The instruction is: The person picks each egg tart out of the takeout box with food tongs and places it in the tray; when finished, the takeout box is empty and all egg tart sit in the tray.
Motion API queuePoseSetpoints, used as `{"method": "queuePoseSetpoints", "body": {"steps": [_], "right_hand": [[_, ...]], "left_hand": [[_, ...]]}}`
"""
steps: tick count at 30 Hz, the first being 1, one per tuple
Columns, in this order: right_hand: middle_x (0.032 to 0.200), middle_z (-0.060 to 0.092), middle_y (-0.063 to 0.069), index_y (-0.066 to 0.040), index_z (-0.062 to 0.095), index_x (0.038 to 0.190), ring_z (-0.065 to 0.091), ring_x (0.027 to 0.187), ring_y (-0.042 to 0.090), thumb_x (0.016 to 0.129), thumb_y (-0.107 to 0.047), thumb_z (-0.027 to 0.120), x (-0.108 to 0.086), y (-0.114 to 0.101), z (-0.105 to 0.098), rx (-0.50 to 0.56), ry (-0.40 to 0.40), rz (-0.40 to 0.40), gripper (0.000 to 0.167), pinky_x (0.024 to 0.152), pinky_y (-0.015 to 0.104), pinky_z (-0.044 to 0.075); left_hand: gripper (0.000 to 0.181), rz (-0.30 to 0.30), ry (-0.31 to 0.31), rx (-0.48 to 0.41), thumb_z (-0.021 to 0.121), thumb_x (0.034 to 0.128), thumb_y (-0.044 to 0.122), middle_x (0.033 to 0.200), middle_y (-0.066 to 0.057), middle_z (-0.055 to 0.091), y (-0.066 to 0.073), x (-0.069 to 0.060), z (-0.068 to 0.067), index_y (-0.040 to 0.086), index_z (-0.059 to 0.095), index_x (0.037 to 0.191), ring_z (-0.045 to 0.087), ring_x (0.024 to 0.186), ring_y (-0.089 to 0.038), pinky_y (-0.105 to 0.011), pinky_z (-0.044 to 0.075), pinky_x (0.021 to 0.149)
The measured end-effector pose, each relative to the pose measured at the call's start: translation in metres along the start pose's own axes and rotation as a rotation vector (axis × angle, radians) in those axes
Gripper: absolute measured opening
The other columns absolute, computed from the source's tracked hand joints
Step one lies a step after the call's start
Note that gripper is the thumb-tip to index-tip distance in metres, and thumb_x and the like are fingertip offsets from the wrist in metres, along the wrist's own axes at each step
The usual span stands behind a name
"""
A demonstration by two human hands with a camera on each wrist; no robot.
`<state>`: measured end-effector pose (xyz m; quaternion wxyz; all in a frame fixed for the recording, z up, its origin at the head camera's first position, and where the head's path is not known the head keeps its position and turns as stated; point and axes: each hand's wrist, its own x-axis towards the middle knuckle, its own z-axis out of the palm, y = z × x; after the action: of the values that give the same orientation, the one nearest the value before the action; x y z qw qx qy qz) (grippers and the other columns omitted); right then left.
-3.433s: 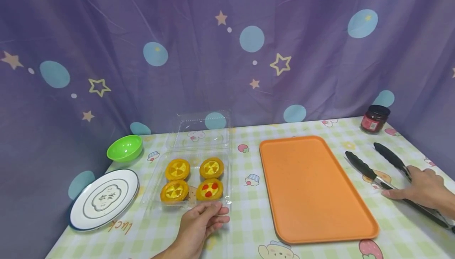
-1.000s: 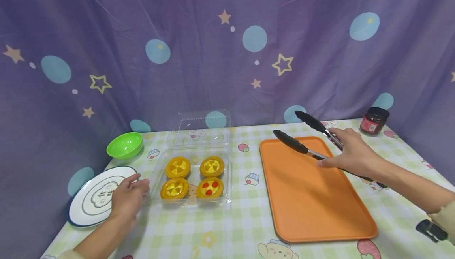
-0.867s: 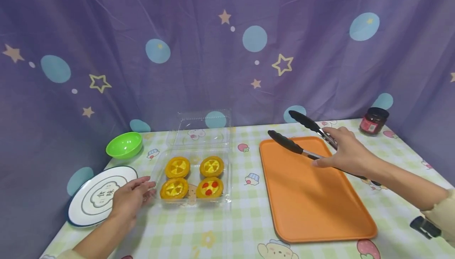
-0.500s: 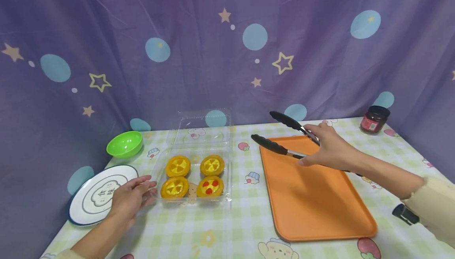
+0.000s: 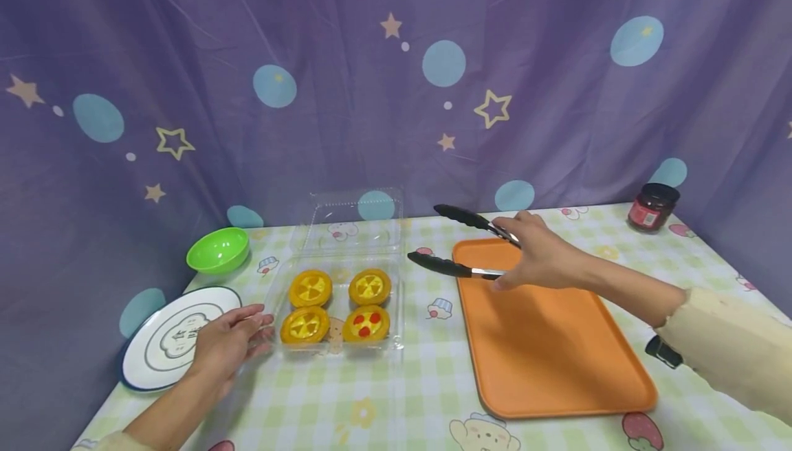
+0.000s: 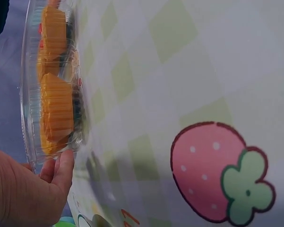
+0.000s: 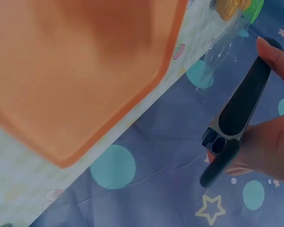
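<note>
My right hand (image 5: 544,251) grips a pair of tongs (image 5: 441,265) above the far left part of the orange tray (image 5: 557,341). Their black tips are spread apart and point left, towards a clear plastic box (image 5: 396,300) with its lid up. Inside it are several egg tarts (image 5: 311,289), one dotted red. My left hand (image 5: 225,344) is at the box's left side, fingers relaxed. The left wrist view has its fingertips (image 6: 65,163) touching the near corner of the box. In the right wrist view, the thumb and fingers hold the tongs' dark handle (image 7: 245,99).
A white plate (image 5: 148,355) with a blue rim lies left of my left hand, and a green bowl (image 5: 218,251) stands behind it. At the back right is a dark-lidded jar (image 5: 652,208). A purple curtain (image 5: 346,121) hangs behind the checked tablecloth (image 5: 427,382).
My right hand has picked the tongs up from the table's right side and carried them left over the tray. The left hand has gone from the box's front to its left side.
</note>
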<state>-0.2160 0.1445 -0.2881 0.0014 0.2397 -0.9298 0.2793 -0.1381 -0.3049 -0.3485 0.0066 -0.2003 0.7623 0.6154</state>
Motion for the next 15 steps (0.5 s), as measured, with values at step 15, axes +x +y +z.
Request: {"method": "queuePoseSetpoints", "body": {"steps": [15], "right_hand": [[0.106,0.046,0.014,0.005,0.044,0.138,0.039,0.101,0.030,0.062,-0.026,0.089,0.027,-0.020,0.019,-0.121,-0.037,-0.160,0.093,0.079,0.042,0.039]], "left_hand": [[0.043,-0.001,0.019,0.048,0.046,0.1012,0.008,0.119,-0.017,0.065,0.001,0.002,0.001,-0.007,0.038,0.140,0.068,0.088,-0.012,-0.030,0.060,0.076]]}}
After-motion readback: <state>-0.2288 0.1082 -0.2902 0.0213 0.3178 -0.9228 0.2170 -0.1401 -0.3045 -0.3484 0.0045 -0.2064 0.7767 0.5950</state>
